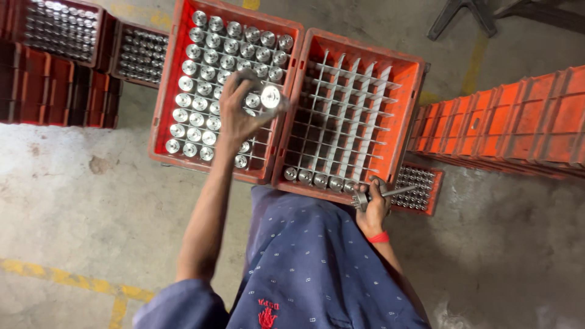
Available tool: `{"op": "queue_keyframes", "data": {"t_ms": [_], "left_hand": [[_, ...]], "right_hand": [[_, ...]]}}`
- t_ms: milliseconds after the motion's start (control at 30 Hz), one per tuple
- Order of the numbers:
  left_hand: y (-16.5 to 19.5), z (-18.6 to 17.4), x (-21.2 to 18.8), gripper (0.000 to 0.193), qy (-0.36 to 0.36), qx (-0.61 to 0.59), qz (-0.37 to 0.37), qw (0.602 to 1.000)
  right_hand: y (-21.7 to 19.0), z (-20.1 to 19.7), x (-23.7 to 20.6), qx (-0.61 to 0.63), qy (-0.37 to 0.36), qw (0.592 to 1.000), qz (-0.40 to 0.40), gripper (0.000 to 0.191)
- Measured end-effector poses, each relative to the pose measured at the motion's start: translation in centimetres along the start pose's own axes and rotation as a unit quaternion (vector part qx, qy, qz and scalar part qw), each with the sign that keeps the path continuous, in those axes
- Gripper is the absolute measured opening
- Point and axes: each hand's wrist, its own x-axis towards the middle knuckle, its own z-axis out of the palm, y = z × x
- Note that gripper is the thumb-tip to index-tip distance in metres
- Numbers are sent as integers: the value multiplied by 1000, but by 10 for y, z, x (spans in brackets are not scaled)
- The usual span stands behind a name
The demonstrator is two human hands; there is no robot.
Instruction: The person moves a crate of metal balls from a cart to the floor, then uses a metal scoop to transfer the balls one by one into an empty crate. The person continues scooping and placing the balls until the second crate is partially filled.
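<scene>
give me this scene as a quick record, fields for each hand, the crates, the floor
left hand: left hand lifted over the full crate, gripping a shiny metal cylinder
right hand: right hand at the near rim of the gridded crate, holding a slim metal tool
full crate: red, packed with upright metal cylinders
gridded crate: red, divider cells mostly bare, one row of cylinders along the near edge
surroundings: more red crates stacked at right
floor: concrete floor, yellow line

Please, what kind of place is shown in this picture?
Most likely a factory or workshop floor. Orange plastic crates with grid dividers hold rows of shiny metal cylinders, more crates are stacked around, and the bare concrete floor has yellow painted lines.
</scene>
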Motion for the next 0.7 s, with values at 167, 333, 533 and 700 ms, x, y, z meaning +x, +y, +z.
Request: {"op": "queue_keyframes", "data": {"t_ms": [167,333,533,700], "left_hand": [[80,65,-56,52,-22,-687,-334,645],[115,98,-118,39,-121,-128,-299,938],[158,113,-144,37,-275,-13,-309,910],[164,129,-143,49,-337,9,-307,890]], "right_hand": [[0,21,5,-8,-75,997,10,11],[-19,45,8,-37,-112,993,-16,16],[-33,63,4,-16,-106,993,-42,20],[-29,46,-1,-83,-172,975,-117,21]]}}
